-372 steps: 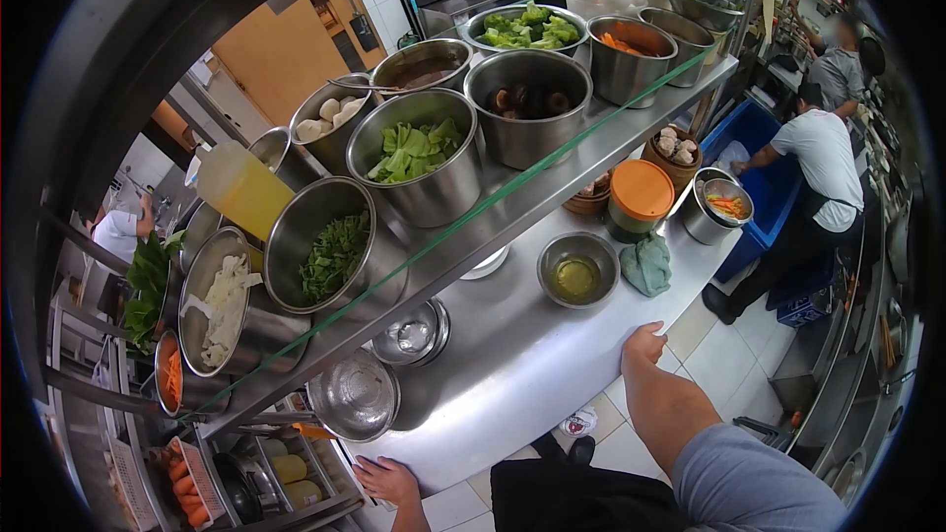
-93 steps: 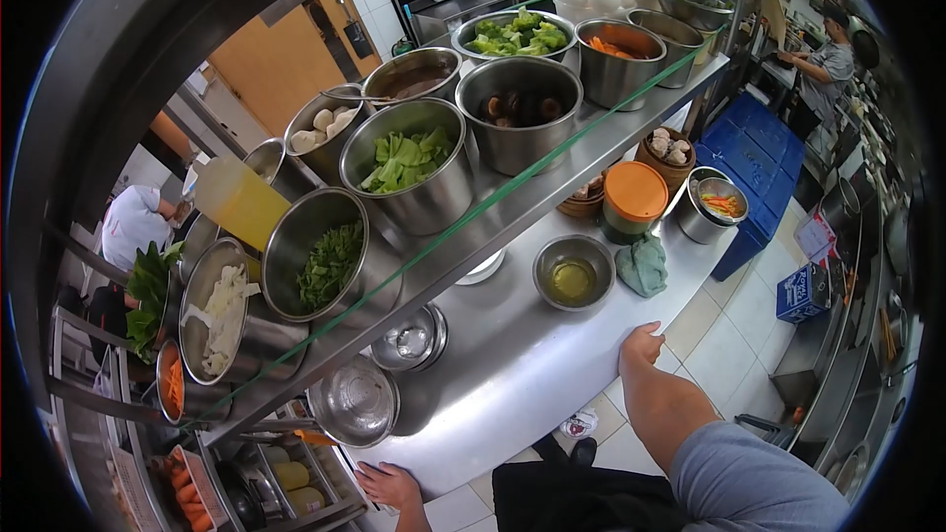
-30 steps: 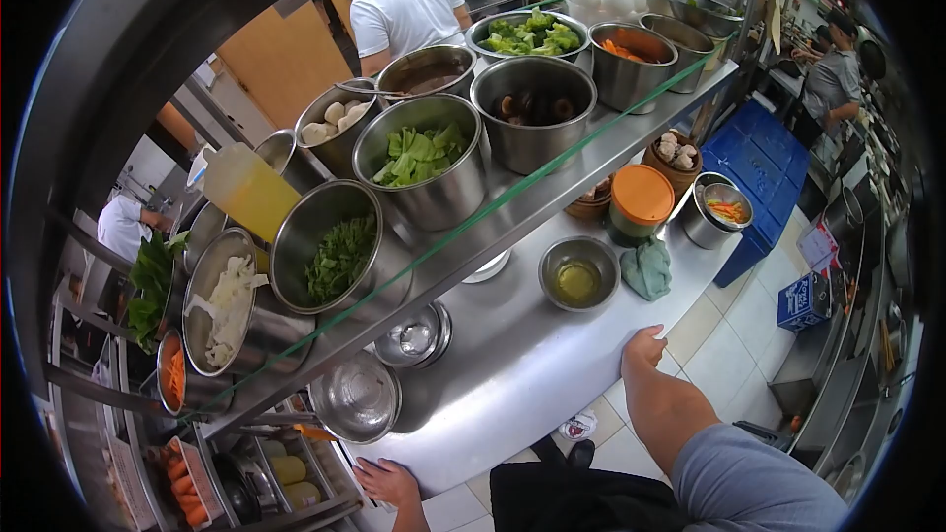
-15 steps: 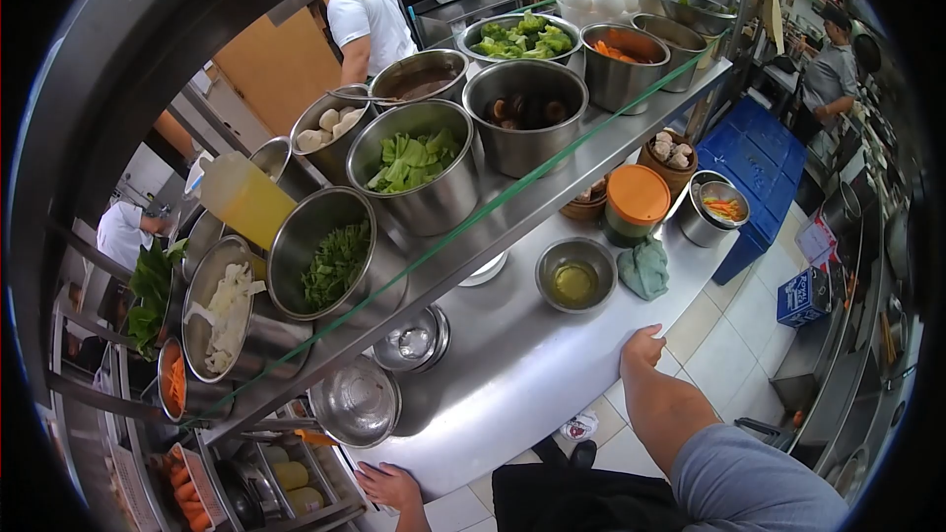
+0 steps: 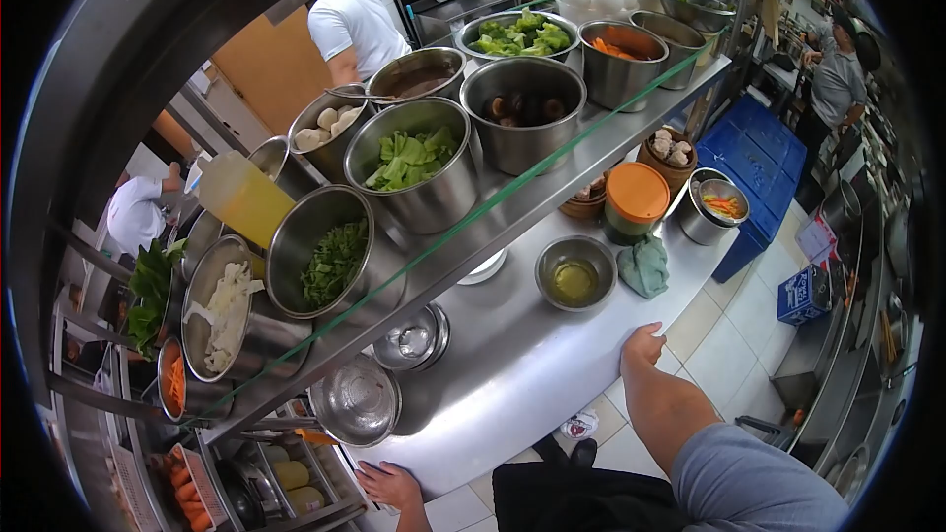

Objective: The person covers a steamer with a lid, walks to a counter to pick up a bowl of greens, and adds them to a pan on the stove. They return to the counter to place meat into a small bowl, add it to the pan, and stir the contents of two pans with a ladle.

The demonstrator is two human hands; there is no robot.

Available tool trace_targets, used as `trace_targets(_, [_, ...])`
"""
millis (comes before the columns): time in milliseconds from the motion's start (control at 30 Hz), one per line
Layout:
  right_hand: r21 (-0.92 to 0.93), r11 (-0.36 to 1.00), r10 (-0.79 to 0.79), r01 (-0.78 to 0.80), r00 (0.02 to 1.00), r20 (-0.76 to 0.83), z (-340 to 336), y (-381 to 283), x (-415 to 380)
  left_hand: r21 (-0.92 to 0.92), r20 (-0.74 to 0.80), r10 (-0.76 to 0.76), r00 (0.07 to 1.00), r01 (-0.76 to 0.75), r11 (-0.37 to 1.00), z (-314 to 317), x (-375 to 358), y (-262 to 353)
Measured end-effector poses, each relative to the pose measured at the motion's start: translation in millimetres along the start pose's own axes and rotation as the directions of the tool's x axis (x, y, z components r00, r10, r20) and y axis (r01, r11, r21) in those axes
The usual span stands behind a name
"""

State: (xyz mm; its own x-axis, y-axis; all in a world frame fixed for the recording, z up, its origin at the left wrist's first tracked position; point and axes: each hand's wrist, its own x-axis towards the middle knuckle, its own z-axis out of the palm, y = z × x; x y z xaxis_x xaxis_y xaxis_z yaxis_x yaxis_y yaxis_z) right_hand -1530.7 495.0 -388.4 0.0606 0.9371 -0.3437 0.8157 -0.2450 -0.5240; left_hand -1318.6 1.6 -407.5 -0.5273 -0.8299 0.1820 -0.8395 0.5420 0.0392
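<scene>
This is a working restaurant kitchen, fitted for volume. A stainless-steel counter (image 5: 512, 374) runs across the near side, with a long metal shelf (image 5: 503, 217) above it. On that shelf, deep steel pots hold prepared ingredients: leafy greens (image 5: 409, 160), chopped herbs (image 5: 332, 261) and white shreds (image 5: 229, 320), with a wide bowl of broccoli (image 5: 522, 36) at the far side. Filled dumplings (image 5: 670, 148) sit in a round steamer basket on the right. At least 3 other people show: 1 at left (image 5: 138, 212), 1 far off (image 5: 357, 28), 1 at right (image 5: 836, 89). The floor (image 5: 724, 335) is pale tile. Lens distortion blurs the right edge, but the metal units (image 5: 838, 365) there look like a cooking line.
</scene>
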Motion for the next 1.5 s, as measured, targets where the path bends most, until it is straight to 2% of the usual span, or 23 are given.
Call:
trace_targets(933, [-0.020,1.000,0.015,-0.015,1.000,-0.008,5.6,3.0,4.6,-0.009,0.013,-0.010,1.000,0.010,1.000,0.4,0.9,-1.0])
trace_targets(1500, [0.008,1.000,0.013,-0.014,0.999,0.046,-1.4,0.5,1.4,-0.008,-0.010,-0.002,1.000,0.002,1.000,-2.8,0.9,2.4])
